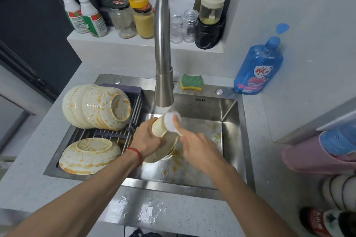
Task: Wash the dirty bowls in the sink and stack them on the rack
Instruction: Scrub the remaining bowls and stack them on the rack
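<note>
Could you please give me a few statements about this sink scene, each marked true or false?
1. The left hand grips a bowl under the tap. True.
2. The right hand holds the green sponge. False: it presses a white pad against the bowl; the green sponge lies on the sink rim behind.
3. A stack of stained bowls lies on its side on the rack. True.
4. The blue soap bottle stands left of the sink. False: the soap bottle stands on the counter to the right.
5. One stained bowl lies upside down at the sink's left. True.
</note>
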Demonstrator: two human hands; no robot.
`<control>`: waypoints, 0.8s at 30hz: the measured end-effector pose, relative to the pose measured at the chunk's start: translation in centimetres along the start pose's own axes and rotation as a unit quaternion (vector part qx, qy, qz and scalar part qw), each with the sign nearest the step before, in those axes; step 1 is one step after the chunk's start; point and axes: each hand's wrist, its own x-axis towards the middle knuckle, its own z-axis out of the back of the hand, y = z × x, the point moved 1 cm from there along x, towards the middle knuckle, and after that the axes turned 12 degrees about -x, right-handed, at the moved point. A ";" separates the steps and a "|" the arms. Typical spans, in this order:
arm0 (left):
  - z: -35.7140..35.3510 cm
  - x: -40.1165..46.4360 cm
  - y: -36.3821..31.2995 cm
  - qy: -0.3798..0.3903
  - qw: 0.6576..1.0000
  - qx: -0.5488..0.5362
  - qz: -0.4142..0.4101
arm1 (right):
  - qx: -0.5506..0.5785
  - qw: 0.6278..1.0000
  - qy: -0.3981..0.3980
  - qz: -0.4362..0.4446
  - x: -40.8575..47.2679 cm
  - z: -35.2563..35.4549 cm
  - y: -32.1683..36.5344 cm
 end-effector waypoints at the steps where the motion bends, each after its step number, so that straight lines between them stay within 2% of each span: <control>1: 0.1 0.1 0.0 0.000 1.000 0.016 -0.003 | 0.016 1.000 0.003 -0.018 0.6 0.2 -0.2; 5: 0.6 0.0 0.6 -0.001 0.999 0.031 -0.003 | 0.006 0.999 0.038 0.017 -0.7 0.7 2.0; 9: 0.5 -0.1 0.3 0.010 0.999 0.033 0.005 | 0.009 0.998 0.037 -0.043 0.1 1.7 1.7; 12: 0.3 -0.1 -0.6 -0.010 1.000 -0.027 0.006 | -0.030 0.999 0.025 0.036 -1.7 1.8 4.7; 17: 0.3 0.2 -0.9 -0.001 0.995 -0.100 0.019 | -0.041 0.998 0.005 -0.037 -0.7 2.4 3.6; 20: 0.8 0.4 -0.8 -0.001 0.996 -0.084 0.005 | -0.053 0.999 0.002 -0.004 -2.1 1.2 4.2; 24: 0.9 0.3 -0.3 0.021 0.999 -0.032 0.006 | -0.023 0.999 0.000 -0.042 -1.3 1.1 3.3</control>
